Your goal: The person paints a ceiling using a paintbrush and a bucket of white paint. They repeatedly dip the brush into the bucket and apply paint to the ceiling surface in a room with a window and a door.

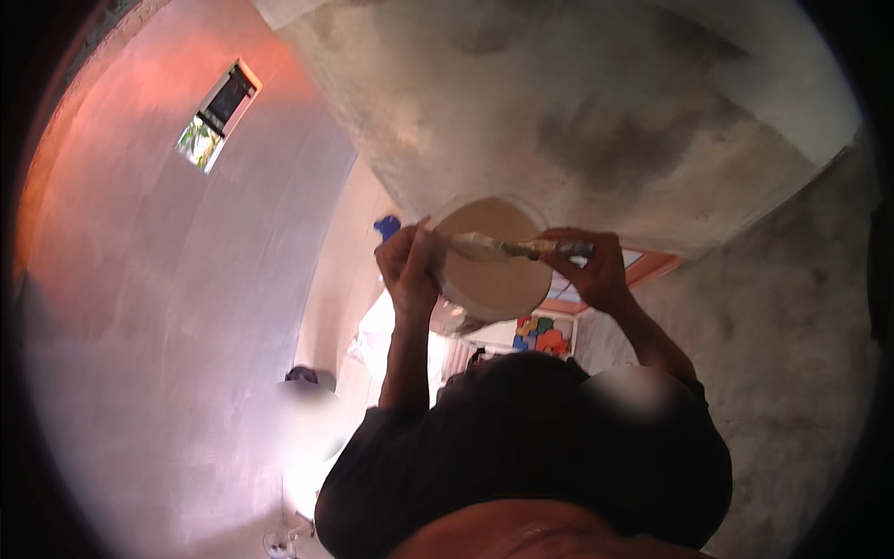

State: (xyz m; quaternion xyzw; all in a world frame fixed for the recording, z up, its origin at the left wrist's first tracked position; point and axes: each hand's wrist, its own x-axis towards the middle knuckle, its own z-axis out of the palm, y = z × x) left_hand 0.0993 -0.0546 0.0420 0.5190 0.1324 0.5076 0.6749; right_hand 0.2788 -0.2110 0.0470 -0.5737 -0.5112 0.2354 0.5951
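I'm watching the left hand (410,267) gripping the tub (507,291) by its left rim, fingers and thumb closing on the edge. The tub is hanging in the air in front of the dark shirt (521,443), its round, beige mouth facing the camera. The right hand (593,268) is pinching the handle of the brush (521,249) between thumb and fingers. The brush is lying across the mouth: pale bristle end pointing at the left rim, near the left hand, handle sticking out past the right rim. Can't tell whether the bristles are touching the inside. Beyond the tub, a stained grey surface (540,112) is filling the upper right; a pale wall (214,279) with a narrow window (228,98) is running down the left. A blue object (387,225) is showing just beside the left hand.
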